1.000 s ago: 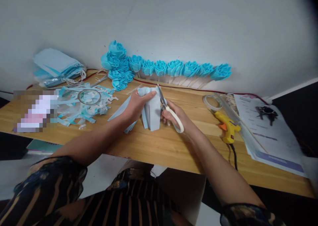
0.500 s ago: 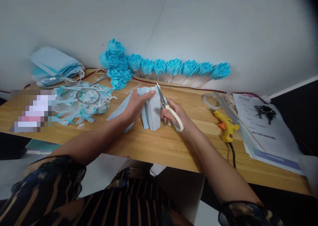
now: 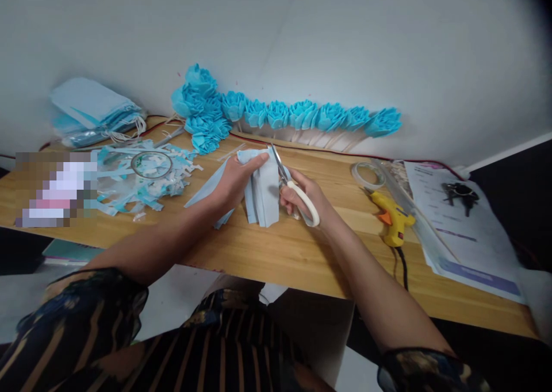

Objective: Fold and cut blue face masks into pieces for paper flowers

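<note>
My left hand (image 3: 235, 179) pinches the top of light blue pleated sheets of mask fabric (image 3: 266, 193), thumb in front. The layers hang down just above the wooden table. White-handled scissors (image 3: 309, 209) are gripped in my right hand (image 3: 305, 189). Their blades point up and away along the right edge of the sheets. Whether they are closed on the fabric is hard to tell. More pale blue strips of fabric (image 3: 202, 188) lie beneath and left of my left hand.
Blue fabric flowers (image 3: 278, 115) on sticks line the wall. Stacked face masks (image 3: 92, 107) sit back left, above a heap of cut scraps (image 3: 176, 179) with a tape roll (image 3: 134, 165). To the right are another tape roll (image 3: 356, 176), a yellow glue gun (image 3: 394, 222), papers (image 3: 483, 254) and keys (image 3: 460, 193).
The hands, sheets and scissors hold nearly the same position. The scissor tips have shifted very slightly left, and my left thumb has slid a touch left along the sheets' top.
</note>
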A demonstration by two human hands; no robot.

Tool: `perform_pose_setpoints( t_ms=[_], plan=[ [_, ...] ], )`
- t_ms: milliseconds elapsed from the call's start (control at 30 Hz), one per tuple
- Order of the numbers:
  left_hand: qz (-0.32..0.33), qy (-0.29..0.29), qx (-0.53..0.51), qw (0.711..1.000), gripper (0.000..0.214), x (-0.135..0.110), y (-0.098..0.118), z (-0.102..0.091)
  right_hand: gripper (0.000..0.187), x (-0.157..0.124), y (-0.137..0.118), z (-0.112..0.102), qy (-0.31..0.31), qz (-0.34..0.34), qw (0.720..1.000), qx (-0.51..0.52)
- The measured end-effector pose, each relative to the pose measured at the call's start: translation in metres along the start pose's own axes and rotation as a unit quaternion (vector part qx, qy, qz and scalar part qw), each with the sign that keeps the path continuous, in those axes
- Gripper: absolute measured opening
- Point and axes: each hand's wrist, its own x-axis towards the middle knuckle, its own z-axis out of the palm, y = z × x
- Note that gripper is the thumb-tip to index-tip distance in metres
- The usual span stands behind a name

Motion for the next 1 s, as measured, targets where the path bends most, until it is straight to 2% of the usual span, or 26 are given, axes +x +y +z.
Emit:
perform_pose_setpoints(
  t_ms=[200, 533, 700, 1000],
  plan=[
    [-0.002, 0.011, 0.006, 1.0, 0.043, 0.0003, -0.0006, -0.0002, 0.089, -0.0004, -0.0005, -0.0002, 0.002, -0.008, 1.0, -0.003],
    [0.002, -0.004, -0.011, 1.0, 0.042, -0.0003, 0.0014, -0.0006, 0.09, 0.0009, 0.0013, -0.0002, -0.004, -0.016, 1.0, -0.007],
    [0.003, 0.006, -0.026, 1.0, 0.044, -0.0004, 0.0011, -0.0002, 0.096, 0.0004, -0.001, 0.0016, 0.005, -0.002, 1.0, 0.002],
    [0.001, 0.005, -0.024, 1.0, 0.04, 0.0007, -0.0015, -0.0016, 0.093, 0.0001, -0.0025, 0.0028, 0.028, 0.024, 0.999, 0.014]
  ],
)
